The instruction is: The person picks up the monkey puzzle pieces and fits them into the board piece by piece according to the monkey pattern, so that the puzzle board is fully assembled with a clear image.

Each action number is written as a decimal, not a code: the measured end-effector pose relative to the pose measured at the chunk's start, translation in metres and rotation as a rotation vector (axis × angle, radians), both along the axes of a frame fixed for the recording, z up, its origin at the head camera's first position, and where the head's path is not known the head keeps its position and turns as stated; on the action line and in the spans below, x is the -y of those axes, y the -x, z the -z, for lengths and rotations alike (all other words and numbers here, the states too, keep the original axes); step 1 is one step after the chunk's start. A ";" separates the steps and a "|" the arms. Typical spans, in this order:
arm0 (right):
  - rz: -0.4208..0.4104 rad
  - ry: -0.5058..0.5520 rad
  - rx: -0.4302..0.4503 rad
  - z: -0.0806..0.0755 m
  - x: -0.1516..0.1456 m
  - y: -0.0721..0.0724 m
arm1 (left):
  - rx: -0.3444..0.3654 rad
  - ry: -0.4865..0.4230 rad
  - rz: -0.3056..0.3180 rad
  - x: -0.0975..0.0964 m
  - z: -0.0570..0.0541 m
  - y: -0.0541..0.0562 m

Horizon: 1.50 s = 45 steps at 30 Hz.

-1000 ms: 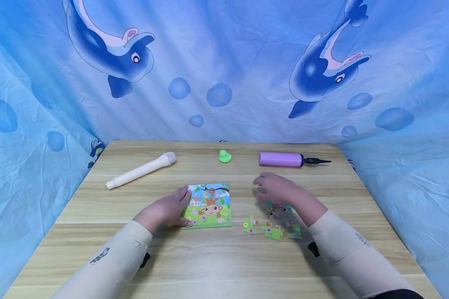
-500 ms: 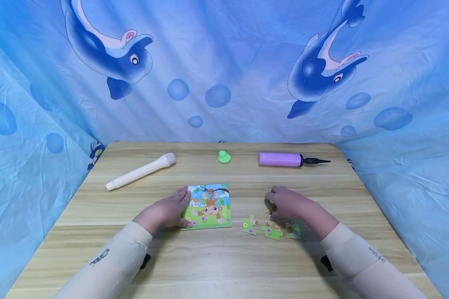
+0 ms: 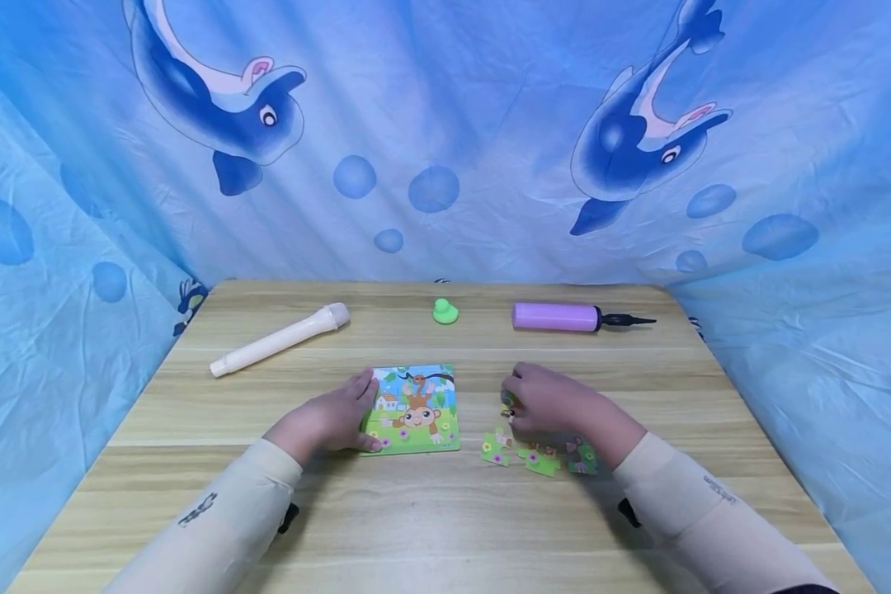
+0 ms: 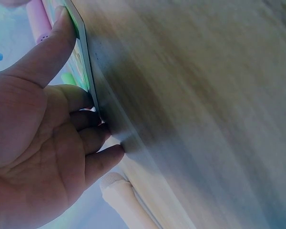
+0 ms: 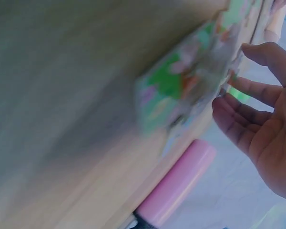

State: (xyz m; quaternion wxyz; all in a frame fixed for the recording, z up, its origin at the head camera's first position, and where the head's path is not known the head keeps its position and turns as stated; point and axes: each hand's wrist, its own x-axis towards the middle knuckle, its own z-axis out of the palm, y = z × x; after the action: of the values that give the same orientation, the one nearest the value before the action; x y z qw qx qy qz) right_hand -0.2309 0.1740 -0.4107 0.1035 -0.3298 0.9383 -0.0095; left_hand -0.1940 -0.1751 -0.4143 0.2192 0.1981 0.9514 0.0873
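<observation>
Left hand (image 3: 327,419): I see it rest, fingers extended, on the left edge of the monkey board
Monkey board (image 3: 419,417): flat on the counter (image 3: 431,528), square, bright; picture looks complete to me
Held piece (image 3: 507,404): mostly hidden by fingers
Loose pieces (image 3: 540,462): green, flowered, gaps between some; I judge this side unfinished
Right hand (image 3: 553,404): pinches the held piece

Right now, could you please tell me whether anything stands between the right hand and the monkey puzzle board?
Nothing visible does: tabletop lies between the right hand and the monkey puzzle board; the leftmost loose puzzle piece lies beside that path, nearer the person.
</observation>
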 end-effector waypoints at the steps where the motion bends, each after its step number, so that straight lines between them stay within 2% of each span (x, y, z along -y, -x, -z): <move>1: -0.014 0.006 -0.014 -0.001 0.005 0.001 | 0.001 0.000 -0.001 0.000 0.000 0.000; 8: -0.089 0.027 -0.041 -0.010 0.042 0.004 | 0.009 0.003 -0.014 0.000 0.001 0.001; 14: -0.178 0.027 -0.059 -0.012 0.076 0.006 | 0.004 0.008 -0.015 0.001 0.003 0.002; 25: -0.294 0.005 -0.041 0.001 0.126 0.013 | 0.014 0.010 -0.010 0.002 0.003 0.003; 33: -0.329 -0.043 -0.071 0.011 0.139 0.016 | 0.010 0.001 -0.008 0.002 0.002 0.002; 45: -0.355 -0.027 -0.114 0.013 0.144 0.014 | 0.003 0.007 -0.002 0.002 0.004 0.002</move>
State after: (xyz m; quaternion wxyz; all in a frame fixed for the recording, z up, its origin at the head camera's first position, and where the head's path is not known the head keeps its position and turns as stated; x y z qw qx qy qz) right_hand -0.2446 0.0295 -0.4239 0.0545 -0.4888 0.8698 0.0404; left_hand -0.1959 -0.1769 -0.4187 0.2212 0.1962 0.9515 0.0845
